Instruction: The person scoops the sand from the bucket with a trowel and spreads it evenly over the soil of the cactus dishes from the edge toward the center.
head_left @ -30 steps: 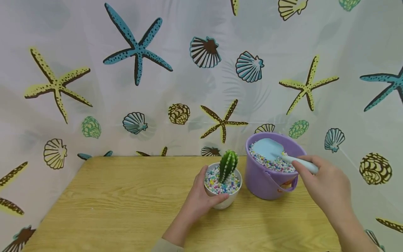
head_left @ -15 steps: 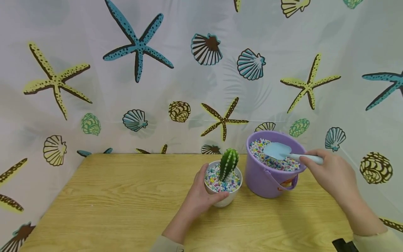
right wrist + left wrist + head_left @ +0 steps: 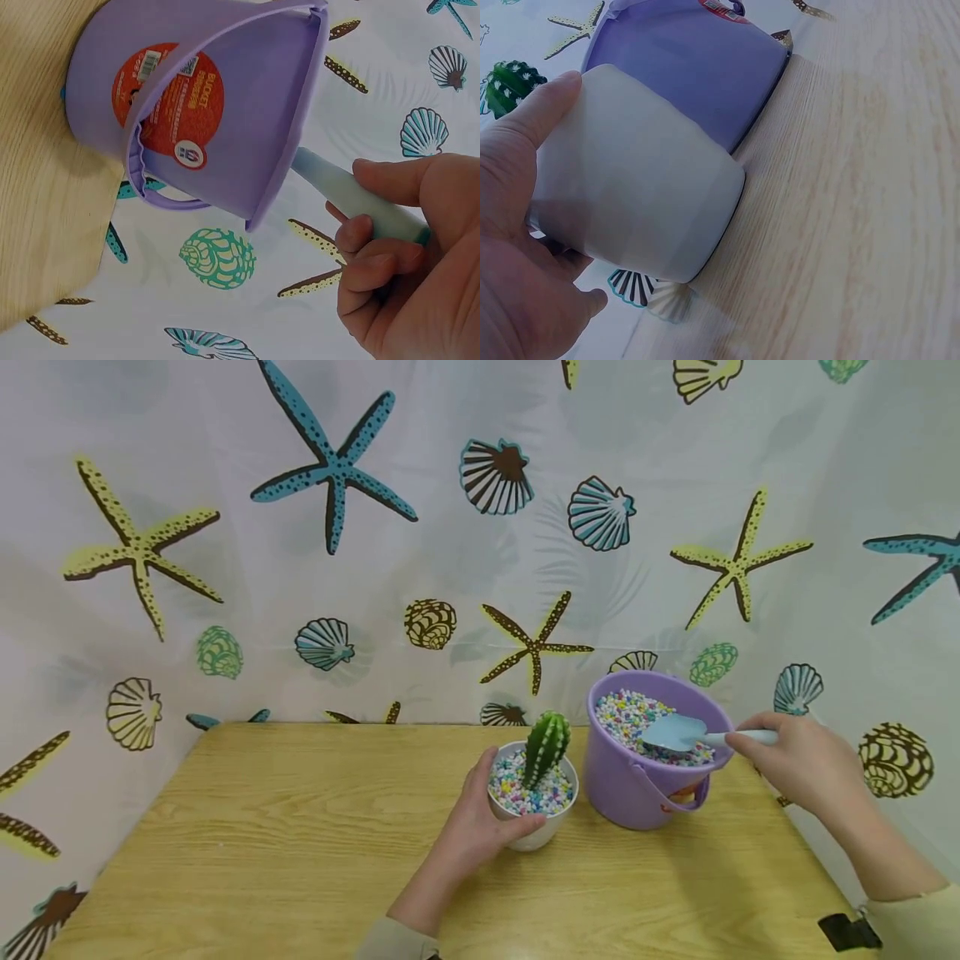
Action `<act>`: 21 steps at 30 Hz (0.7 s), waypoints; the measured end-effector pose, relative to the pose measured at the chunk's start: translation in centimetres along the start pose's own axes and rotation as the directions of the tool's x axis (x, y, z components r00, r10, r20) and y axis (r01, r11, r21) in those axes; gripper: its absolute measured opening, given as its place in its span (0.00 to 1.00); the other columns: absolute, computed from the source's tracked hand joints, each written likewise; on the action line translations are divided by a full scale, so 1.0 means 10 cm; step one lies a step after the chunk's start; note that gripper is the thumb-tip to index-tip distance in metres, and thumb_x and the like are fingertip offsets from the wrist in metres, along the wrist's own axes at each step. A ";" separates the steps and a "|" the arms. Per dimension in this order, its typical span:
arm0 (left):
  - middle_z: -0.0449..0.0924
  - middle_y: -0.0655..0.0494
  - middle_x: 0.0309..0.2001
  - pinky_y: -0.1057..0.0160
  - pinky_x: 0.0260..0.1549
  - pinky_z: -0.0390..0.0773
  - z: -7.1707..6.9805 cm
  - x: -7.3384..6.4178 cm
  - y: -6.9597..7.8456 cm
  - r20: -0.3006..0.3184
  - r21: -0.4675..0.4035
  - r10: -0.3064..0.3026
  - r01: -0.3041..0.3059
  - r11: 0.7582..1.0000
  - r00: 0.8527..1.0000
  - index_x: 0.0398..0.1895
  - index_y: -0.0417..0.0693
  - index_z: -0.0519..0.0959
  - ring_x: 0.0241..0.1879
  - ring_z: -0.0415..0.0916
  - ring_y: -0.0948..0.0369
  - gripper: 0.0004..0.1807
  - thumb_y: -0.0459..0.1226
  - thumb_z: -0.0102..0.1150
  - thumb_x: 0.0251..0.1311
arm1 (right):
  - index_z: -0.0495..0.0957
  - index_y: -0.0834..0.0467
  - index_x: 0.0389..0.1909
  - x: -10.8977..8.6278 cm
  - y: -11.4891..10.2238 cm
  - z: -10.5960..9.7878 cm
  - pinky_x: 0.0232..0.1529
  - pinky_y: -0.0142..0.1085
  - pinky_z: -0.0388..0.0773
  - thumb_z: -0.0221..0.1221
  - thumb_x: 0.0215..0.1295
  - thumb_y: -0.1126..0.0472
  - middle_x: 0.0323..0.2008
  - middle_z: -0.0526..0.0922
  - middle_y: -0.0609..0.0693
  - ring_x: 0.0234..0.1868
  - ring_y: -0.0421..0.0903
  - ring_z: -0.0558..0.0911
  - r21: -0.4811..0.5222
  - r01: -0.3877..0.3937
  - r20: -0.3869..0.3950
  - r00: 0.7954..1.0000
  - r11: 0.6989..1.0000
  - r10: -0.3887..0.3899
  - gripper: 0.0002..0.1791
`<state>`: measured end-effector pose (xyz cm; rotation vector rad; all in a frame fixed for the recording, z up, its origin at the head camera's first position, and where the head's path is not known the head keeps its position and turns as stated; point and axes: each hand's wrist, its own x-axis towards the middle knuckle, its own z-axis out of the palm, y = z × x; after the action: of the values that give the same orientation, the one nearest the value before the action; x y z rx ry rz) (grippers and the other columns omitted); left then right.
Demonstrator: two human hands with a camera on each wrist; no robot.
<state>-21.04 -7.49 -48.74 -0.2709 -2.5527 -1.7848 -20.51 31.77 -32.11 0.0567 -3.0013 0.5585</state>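
Observation:
My left hand (image 3: 480, 822) grips a small white pot (image 3: 645, 180) from its left side, thumb across the front near the rim. In the pot a green cactus (image 3: 547, 750) stands amid multicoloured pebbles (image 3: 517, 789). To the right is a purple bucket (image 3: 626, 789) of similar small pebbles (image 3: 630, 714). My right hand (image 3: 806, 764) holds a pale blue shovel (image 3: 675, 732) by its handle (image 3: 360, 199), fingers curled round it. The shovel's blade lies flat over the pebbles inside the bucket; in the right wrist view the bucket wall hides the blade.
Both containers stand on a wooden table (image 3: 300, 827). A curtain (image 3: 420, 552) printed with starfish and shells hangs behind it and along the right side. The bucket's handle (image 3: 169, 75) hangs down at its front. A black strap (image 3: 849, 933) shows by the right sleeve.
My right hand has moved right with the shovel, drawing the blade from the back left of the bucket toward its front right. The left hand stays on the pot.

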 end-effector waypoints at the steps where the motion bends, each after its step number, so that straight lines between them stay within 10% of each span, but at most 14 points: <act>1: 0.55 0.38 0.85 0.31 0.76 0.62 0.00 0.00 -0.01 0.001 -0.005 0.001 -0.001 1.000 1.000 0.92 0.54 0.49 0.81 0.59 0.36 0.70 0.54 0.88 0.54 | 0.85 0.62 0.62 0.01 0.00 -0.02 0.21 0.40 0.63 0.58 0.83 0.36 0.18 0.70 0.46 0.21 0.47 0.70 -0.012 0.002 0.008 1.000 1.000 -0.001 0.32; 11: 0.55 0.40 0.86 0.32 0.77 0.62 -0.01 -0.01 0.00 0.004 -0.006 -0.007 0.007 1.000 1.000 0.92 0.56 0.49 0.82 0.58 0.38 0.70 0.55 0.88 0.54 | 0.87 0.64 0.59 0.07 0.05 -0.23 0.28 0.44 0.77 0.62 0.81 0.39 0.53 0.88 0.70 0.40 0.59 0.85 -0.102 0.006 0.067 0.998 0.995 0.001 0.31; 21: 0.55 0.39 0.85 0.32 0.77 0.62 -0.01 -0.03 -0.01 0.005 -0.005 -0.024 0.024 1.000 1.000 0.92 0.57 0.49 0.81 0.59 0.37 0.70 0.55 0.88 0.55 | 0.87 0.67 0.57 0.10 0.03 -0.23 0.29 0.42 0.73 0.63 0.80 0.41 0.51 0.88 0.72 0.39 0.58 0.81 -0.120 -0.001 0.104 0.994 0.993 0.013 0.30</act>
<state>-20.78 -7.66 -48.80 -0.2461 -2.5658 -1.8009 -21.34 32.88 -29.97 0.0692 -3.1313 0.3859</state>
